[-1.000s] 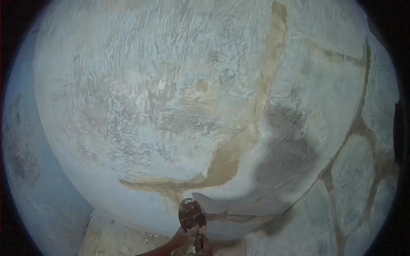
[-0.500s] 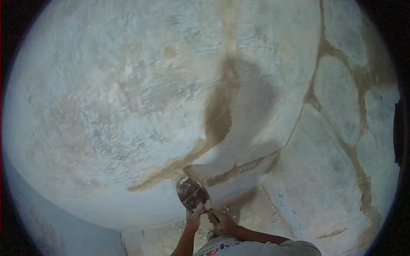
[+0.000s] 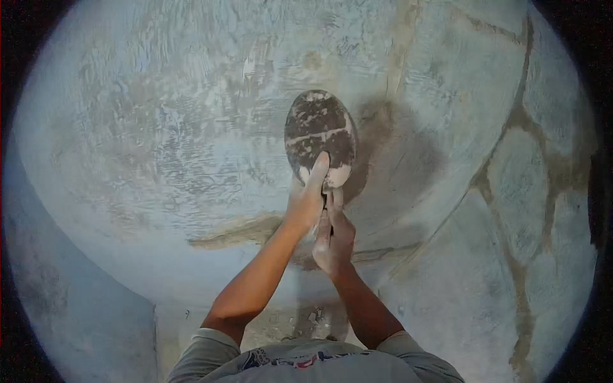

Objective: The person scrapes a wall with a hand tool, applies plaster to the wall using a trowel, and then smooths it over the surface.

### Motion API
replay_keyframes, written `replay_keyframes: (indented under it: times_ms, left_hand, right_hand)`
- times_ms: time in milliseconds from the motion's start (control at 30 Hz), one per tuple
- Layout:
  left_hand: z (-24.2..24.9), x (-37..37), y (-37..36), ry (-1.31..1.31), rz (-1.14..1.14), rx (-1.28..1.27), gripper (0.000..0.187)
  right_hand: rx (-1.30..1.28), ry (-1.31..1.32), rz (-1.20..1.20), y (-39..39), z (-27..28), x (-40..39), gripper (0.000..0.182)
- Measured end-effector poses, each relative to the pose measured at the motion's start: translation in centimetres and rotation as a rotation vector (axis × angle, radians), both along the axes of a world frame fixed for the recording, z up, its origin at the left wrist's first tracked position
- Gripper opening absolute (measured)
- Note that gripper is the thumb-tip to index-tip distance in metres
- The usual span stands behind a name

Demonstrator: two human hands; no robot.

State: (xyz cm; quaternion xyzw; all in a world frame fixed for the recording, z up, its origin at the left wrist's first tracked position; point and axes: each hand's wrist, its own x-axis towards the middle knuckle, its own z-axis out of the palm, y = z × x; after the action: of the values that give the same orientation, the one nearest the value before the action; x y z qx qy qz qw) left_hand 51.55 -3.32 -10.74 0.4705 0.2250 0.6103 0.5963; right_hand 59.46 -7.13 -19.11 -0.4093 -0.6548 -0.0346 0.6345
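A dark oval tool (image 3: 322, 127) with pale plaster smears lies against the pale plastered surface (image 3: 185, 159), a little above the middle of the view. My left hand (image 3: 311, 191) grips its lower left edge, the thumb lying on its dark face. Just below, my right hand (image 3: 335, 239) is closed around the tool's handle. The side of the tool that faces the surface is hidden.
Brown bands (image 3: 236, 233) cross the surface below and to the right of the tool. At the right, brown seams (image 3: 520, 274) run between pale stone-like patches. Small crumbs (image 3: 313, 316) lie near my body at the bottom.
Both arms have stretched forward, carrying the tool up and slightly right in the view, away from my body. The view has shifted a little. Both hands still hold the tool.
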Motion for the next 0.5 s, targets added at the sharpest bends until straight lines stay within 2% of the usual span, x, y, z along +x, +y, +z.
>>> replay_keyframes:
  times_ms: [33, 133, 167, 200, 267, 300, 400, 433, 500]
  left_hand:
    - [0.7, 0.7, 0.5, -0.057, 0.004, 0.024, 0.046]
    - [1.0, 2.2, 1.0, -0.073, 0.101, 0.105, 0.048]
    - [1.5, 3.0, 1.4, -0.129, 0.2, 0.192, 0.04]
    - [2.1, 3.0, 1.7, -0.13, 0.151, 0.103, 0.039]
    - [6.5, 2.7, 0.3, -0.132, 0.055, -0.094, 0.037]
    - [6.8, 1.9, 1.4, -0.053, -0.077, -0.05, 0.04]
    - [5.5, 3.0, 1.2, -0.135, 0.086, 0.01, 0.031]
    - [4.3, 3.2, 1.0, -0.137, 0.109, 0.011, 0.032]
    - [1.8, 3.5, 0.6, -0.141, 0.155, 0.012, 0.035]
  right_hand:
    - [-0.085, 0.054, 0.036, 0.1, 0.9, 0.3, 0.045]
    - [-0.094, 0.064, 0.071, -0.6, 2.8, 1.1, 0.046]
    - [-0.102, 0.09, 0.083, -0.5, 2.9, 1.1, 0.042]
    - [-0.126, 0.076, 0.082, 0.1, 3.9, 1.3, 0.041]
    - [-0.193, 0.046, 0.08, 1.6, 5.7, 2.2, 0.039]
    - [-0.105, 0.024, 0.048, 2.4, 5.5, 2.2, 0.036]
    - [-0.278, 0.115, 0.159, 1.4, 5.5, 2.0, 0.036]
    - [-0.093, 0.153, 0.135, 1.5, 4.0, 1.5, 0.033]
    - [-0.188, 0.107, 0.158, 0.8, 1.5, 2.0, 0.031]
